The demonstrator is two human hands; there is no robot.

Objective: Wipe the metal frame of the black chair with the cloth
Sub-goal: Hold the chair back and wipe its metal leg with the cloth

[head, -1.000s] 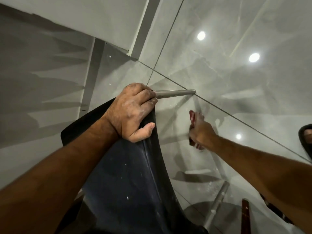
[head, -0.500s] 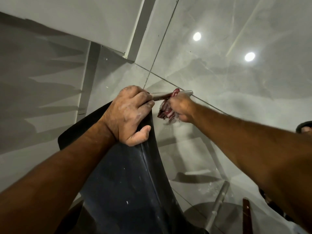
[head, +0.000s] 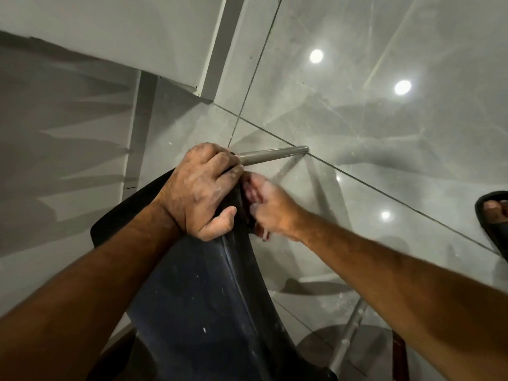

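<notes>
The black chair [head: 198,306] lies tipped below me, its dusty plastic shell filling the lower middle. My left hand [head: 202,188] grips the shell's edge where a metal frame tube [head: 272,154] sticks out to the right. My right hand [head: 268,207] is blurred with motion, pressed against the shell's edge just below that tube and right of my left thumb. Only a small dark red bit of the cloth [head: 264,238] shows under my right hand; the rest is hidden in the fist. Another metal leg [head: 347,336] slants down at the lower right.
Glossy grey floor tiles with light reflections lie all around. A white wall base and corner [head: 204,92] stand at the upper left. A foot in a black sandal [head: 494,215] rests at the right edge. A dark red strip [head: 400,358] is at the bottom right.
My right hand with the cloth went up from the lower leg to the horizontal tube, then dropped down and left to the shell's edge beside my left hand. My left hand kept its grip.
</notes>
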